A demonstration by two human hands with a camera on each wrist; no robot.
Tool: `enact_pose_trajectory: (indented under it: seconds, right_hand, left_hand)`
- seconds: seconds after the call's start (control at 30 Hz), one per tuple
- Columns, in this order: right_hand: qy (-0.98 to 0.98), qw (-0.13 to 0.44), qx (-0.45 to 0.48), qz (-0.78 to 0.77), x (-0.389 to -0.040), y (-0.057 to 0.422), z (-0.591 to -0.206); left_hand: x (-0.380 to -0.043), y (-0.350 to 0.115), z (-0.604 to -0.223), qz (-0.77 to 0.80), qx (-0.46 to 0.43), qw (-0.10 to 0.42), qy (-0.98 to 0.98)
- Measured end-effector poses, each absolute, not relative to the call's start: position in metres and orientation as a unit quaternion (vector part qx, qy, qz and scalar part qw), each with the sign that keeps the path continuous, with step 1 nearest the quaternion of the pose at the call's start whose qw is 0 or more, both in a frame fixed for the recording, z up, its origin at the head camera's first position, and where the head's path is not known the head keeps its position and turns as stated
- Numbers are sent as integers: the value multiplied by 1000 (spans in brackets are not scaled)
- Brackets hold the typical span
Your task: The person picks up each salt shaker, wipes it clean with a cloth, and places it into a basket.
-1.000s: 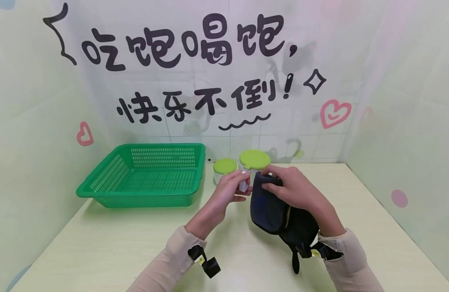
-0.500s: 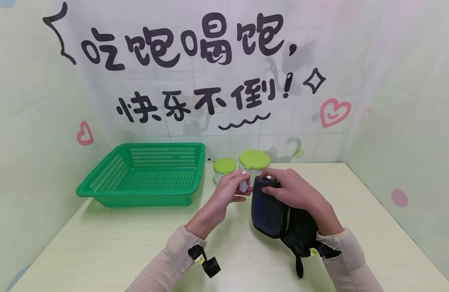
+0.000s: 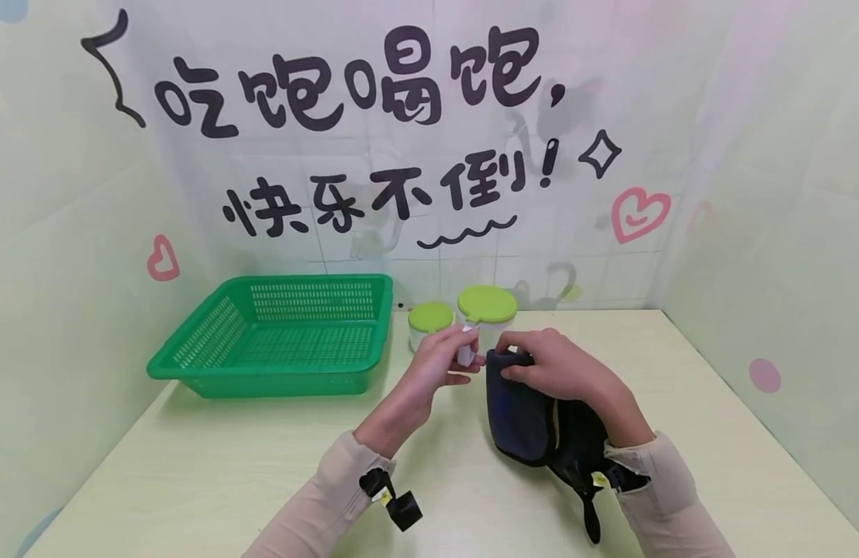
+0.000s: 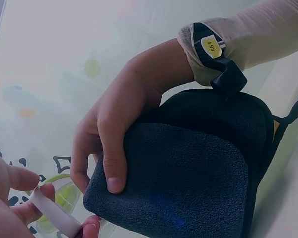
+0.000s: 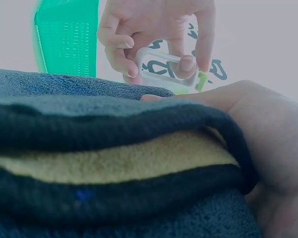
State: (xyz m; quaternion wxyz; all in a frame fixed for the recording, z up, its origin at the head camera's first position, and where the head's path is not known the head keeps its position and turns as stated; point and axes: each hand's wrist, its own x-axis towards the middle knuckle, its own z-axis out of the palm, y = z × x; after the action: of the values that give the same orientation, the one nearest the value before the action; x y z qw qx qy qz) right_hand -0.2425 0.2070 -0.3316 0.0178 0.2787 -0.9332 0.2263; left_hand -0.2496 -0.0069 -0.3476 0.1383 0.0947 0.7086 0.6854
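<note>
My left hand [image 3: 429, 368] pinches a white rounded rectangular plastic frame [image 5: 161, 79] between thumb and fingers, just left of the cloth's upper corner. The right hand [image 3: 572, 368] grips the top of a folded dark navy plush cloth [image 3: 519, 415], its thumb on one face and its fingers behind. Black binding edges the cloth, and a tan layer [image 5: 124, 157] shows between the folds in the right wrist view. A black hanging loop [image 3: 591, 518] trails from the lower end. Some right-hand fingers are hidden behind the cloth.
A green plastic basket [image 3: 262, 381] sits at the back left. Behind my hands stand two clear tubs, one with a small green lid [image 3: 430, 317] and one with a larger green lid [image 3: 487, 304]. A printed wall sheet [image 3: 415, 267] rises behind the pale table [image 3: 262, 473].
The right hand has drawn the cloth slightly down and to the right, and its hanging loop has swung the same way. My left hand stays nearly still with the white frame.
</note>
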Motion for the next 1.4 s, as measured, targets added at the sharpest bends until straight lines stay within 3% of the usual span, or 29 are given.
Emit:
enact_pose_trajectory:
  seconds: [0.6, 1.2, 1.4]
  right_hand:
    - [-928, 90, 262, 248, -237, 205, -323]
    - [-935, 19, 271, 229, -238, 205, -325]
    - [-935, 19, 274, 225, -240, 206, -328]
  left_hand:
    - [-248, -8, -349, 688, 94, 140, 706]
    - [-246, -8, -346, 694, 101, 141, 698]
    - [-246, -8, -345, 691, 105, 141, 701]
